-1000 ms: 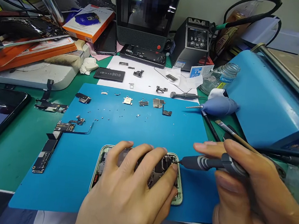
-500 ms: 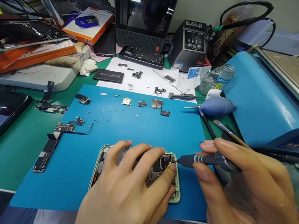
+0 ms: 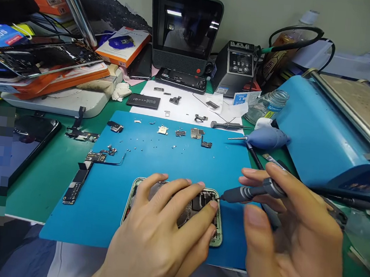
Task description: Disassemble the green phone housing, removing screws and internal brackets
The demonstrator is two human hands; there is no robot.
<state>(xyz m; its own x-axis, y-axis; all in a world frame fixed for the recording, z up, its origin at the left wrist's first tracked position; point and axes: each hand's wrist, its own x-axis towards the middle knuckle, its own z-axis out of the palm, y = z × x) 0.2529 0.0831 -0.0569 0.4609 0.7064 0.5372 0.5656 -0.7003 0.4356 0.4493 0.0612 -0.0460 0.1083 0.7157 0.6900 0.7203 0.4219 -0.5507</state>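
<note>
Nearest the camera: left hand [image 3: 162, 233] pressed flat on opened phone [image 3: 217, 230], fingers spread across the internals, nothing gripped, simply pinning the pale green frame against the blue mat [image 3: 99, 200]. Phone's long axis set crosswise, 9 to 3 o'clock.

At 3 o'clock of the phone: right hand [image 3: 287, 237], grip closed on screwdriver [image 3: 248, 193], shaft pinched between thumb and fingertips. Screwdriver axis nearly level, tip pointing toward 9 o'clock and meeting the phone at its upper right corner, just beside the left index fingertip. Phone therefore lying at 9 o'clock of the right grip; right hand the working hand, left hand the steadying one.

Farther out on the mat, toward 12 o'clock: row of small metal brackets [image 3: 196, 133] and scattered screws. At 10 o'clock: logic board [image 3: 76, 184] with flex cable, partly off the mat edge.

Beyond the mat: white sheet with a battery [image 3: 143, 101], a second screwdriver [image 3: 228, 125], blue air blower [image 3: 267, 138].

Farthest on the tabletop: soldering station [image 3: 240, 67], dark monitor [image 3: 185, 28], blue machine [image 3: 332, 123] at 2 o'clock.
</note>
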